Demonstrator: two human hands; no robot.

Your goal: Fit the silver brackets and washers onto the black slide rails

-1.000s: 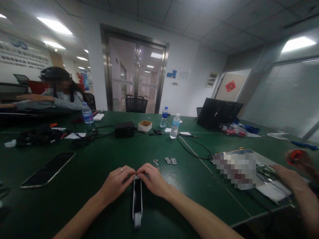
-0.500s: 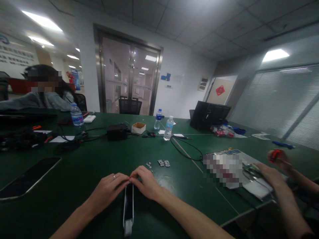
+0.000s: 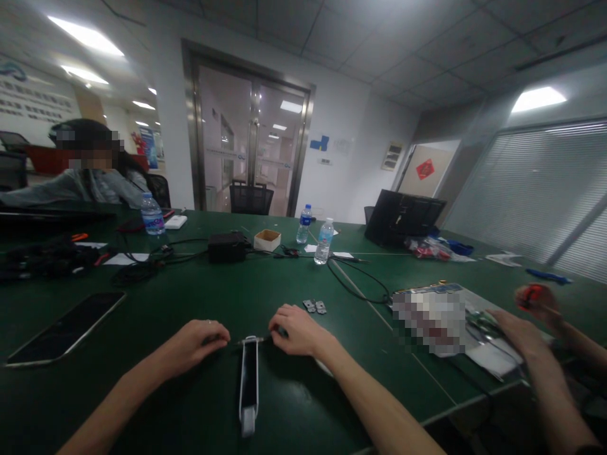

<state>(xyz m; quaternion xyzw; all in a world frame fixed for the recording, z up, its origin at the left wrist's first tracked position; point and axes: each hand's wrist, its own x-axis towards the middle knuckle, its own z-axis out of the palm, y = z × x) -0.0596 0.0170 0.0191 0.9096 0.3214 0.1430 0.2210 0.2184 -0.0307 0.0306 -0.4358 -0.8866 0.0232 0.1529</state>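
Note:
A narrow, dark, white-edged strip-like object (image 3: 249, 376) lies lengthwise in front of me, with a pale block at its near end. A thin rod crosses its far end. My left hand (image 3: 202, 341) is just left of the rod, its fingers curled and the tips pressed together. My right hand (image 3: 294, 332) is by the rod's right end, fingers bent into a pinch. Anything between the fingertips of either hand is too small to make out. Small grey metal pieces (image 3: 315, 306) lie beyond my right hand.
A large phone-like slab (image 3: 66, 328) lies at left. Two water bottles, a black box (image 3: 229, 247), a small open carton (image 3: 267, 240) and cables stand farther back. At right, another person's hands (image 3: 519, 332) are over a white board with parts.
My hands have parted from their meeting point at the object's far end, left hand leftward, right hand rightward. The rod now shows between them. My right hand now covers the small rings.

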